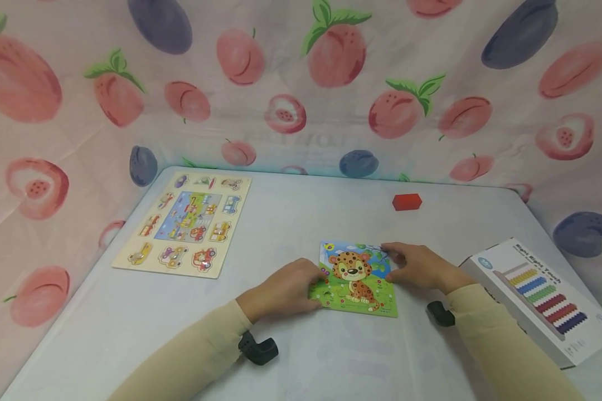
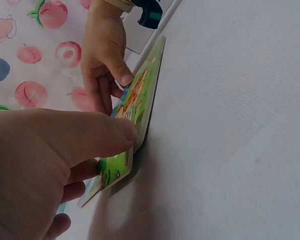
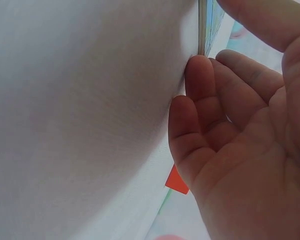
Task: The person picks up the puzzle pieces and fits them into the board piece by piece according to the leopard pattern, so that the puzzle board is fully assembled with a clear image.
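Observation:
A square leopard picture puzzle (image 1: 357, 275) lies on the white table in front of me. At its left edge my left hand (image 1: 287, 288) pinches a green puzzle piece (image 2: 116, 165) between thumb and fingers. The left wrist view shows this piece tilted against the rest of the picture, its lower edge raised off the table. My right hand (image 1: 423, 266) rests at the puzzle's right side, thumb by the edge and fingers near the upper right corner. In the right wrist view its fingers are loosely bent beside the board's edge (image 3: 202, 27).
A wooden vehicle puzzle board (image 1: 145, 253) lies at the back left. Towards the back right sits a red block (image 1: 407, 202). A white box (image 1: 547, 301) with colourful pictured strips stands at the right, close to my right forearm. Fruit-patterned cloth (image 1: 331, 139) rises behind the table.

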Tool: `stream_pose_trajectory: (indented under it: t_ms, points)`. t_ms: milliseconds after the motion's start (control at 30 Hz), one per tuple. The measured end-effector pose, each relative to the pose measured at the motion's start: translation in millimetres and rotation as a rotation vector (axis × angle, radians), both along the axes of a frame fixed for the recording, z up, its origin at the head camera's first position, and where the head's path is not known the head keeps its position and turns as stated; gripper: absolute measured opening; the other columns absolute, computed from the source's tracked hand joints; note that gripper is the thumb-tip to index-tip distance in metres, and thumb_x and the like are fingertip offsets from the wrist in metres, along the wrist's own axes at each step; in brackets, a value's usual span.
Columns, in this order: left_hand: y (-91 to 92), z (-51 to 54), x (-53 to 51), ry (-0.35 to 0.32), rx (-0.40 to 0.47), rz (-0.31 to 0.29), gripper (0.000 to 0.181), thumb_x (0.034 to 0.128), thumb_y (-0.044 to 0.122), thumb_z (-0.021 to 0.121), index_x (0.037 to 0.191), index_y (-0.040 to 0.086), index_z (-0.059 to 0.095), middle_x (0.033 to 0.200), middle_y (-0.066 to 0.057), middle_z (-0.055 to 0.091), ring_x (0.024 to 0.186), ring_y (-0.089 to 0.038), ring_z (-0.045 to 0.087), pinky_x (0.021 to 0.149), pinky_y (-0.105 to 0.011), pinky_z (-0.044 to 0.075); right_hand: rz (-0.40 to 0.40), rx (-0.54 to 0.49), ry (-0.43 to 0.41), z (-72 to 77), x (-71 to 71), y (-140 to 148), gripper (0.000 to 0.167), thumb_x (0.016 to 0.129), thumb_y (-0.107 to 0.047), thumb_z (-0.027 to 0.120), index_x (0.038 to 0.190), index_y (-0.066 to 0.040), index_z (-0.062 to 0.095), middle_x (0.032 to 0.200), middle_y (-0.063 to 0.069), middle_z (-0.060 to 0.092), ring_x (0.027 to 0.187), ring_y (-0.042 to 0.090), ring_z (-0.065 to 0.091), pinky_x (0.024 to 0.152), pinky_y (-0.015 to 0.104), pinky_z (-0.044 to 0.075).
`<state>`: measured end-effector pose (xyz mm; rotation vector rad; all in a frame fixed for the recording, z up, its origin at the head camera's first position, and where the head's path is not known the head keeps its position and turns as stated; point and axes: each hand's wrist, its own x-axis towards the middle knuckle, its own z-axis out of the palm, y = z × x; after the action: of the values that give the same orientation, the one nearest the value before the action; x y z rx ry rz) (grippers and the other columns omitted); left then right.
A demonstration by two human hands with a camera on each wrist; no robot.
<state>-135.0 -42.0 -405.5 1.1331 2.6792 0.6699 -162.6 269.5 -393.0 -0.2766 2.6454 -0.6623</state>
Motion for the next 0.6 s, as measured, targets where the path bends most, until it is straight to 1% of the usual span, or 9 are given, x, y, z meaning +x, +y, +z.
stream_pose_trajectory:
  t_ms: [133,300,600]
  points:
    - [5.9,-0.5,-0.3,0.008,-0.003,-0.005,0.049,0.0825,0.022,0.081,0.124,0.002,0.067,0.112,-0.004,0.065,0.106,-0.017,0.056,0.094,-0.029,0.046,-0.001,0.001,0.002,-0.4,0.3,-0.3,0.076,0.086,-0.028,0.080,0.150,-0.006,0.045,0.131,0.021,0.057,0.117,0.038,0.051,0.098,0.059,0.044]
    - [11.7,-0.7,0.0,-0.010,-0.005,0.006,0.048,0.0836,0.023,0.081,0.125,0.002,0.067,0.115,-0.004,0.066,0.109,-0.017,0.056,0.097,-0.029,0.045,-0.003,0.006,0.005,-0.5,0.2,-0.3,0.076,0.086,-0.028,0.080,0.150,-0.006,0.045,0.131,0.021,0.057,0.117,0.038,0.051,0.098,0.059,0.045]
    - [15.6,-3.2,0.1,-0.029,-0.001,0.015,0.050,0.0859,0.028,0.080,0.127,0.004,0.066,0.119,-0.003,0.065,0.113,-0.016,0.056,0.099,-0.027,0.044,0.000,0.010,-0.003,0.4,-0.1,-1.1,0.076,0.086,-0.029,0.080,0.150,-0.006,0.044,0.133,0.021,0.056,0.118,0.038,0.051,0.100,0.060,0.042]
